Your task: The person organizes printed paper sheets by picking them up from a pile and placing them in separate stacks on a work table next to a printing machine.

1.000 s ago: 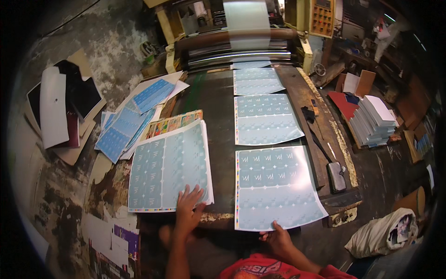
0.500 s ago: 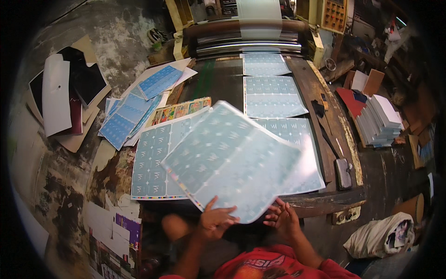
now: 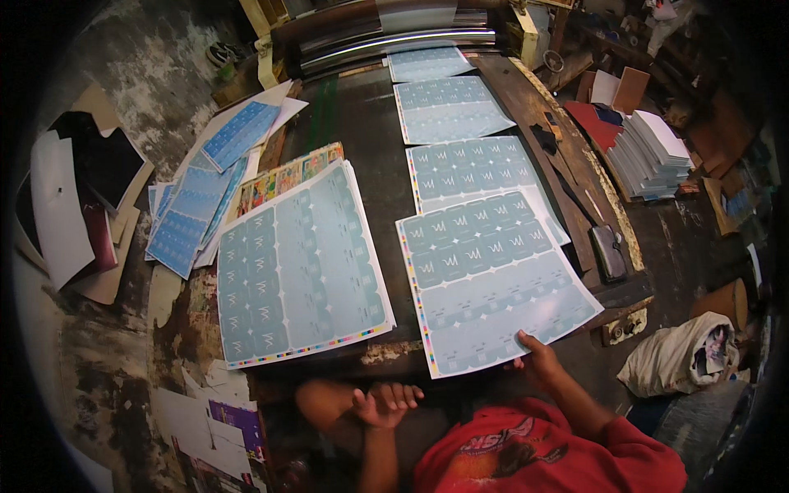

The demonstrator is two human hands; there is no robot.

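Note:
My right hand (image 3: 535, 361) pinches the near edge of a blue-green printed sheet (image 3: 501, 287), thumb on top and fingers beneath. That sheet overlaps another printed sheet (image 3: 468, 172) lying on the dark bed of a roller machine. My left hand (image 3: 389, 406) is empty, its fingers apart and a little bent, in front of the bed's near edge. Beyond it to the left rests a stack of similar printed sheets (image 3: 316, 255), with a colour strip along the rim. More sheets (image 3: 452, 107) lie in a line back to the metal rollers (image 3: 394, 41).
Left of the stack are bluer printed sheets (image 3: 193, 197) and a colourful picture strip (image 3: 283, 181). A dark flat case (image 3: 608, 253) sits at the bed's right edge. White stacked paper (image 3: 649, 156) stands farther right, above a stuffed pale sack (image 3: 678, 353).
The sheet that was between my hands has left them for the left stack. My right hand now grips another sheet, pulled nearer; my left hand is free. The view has shifted.

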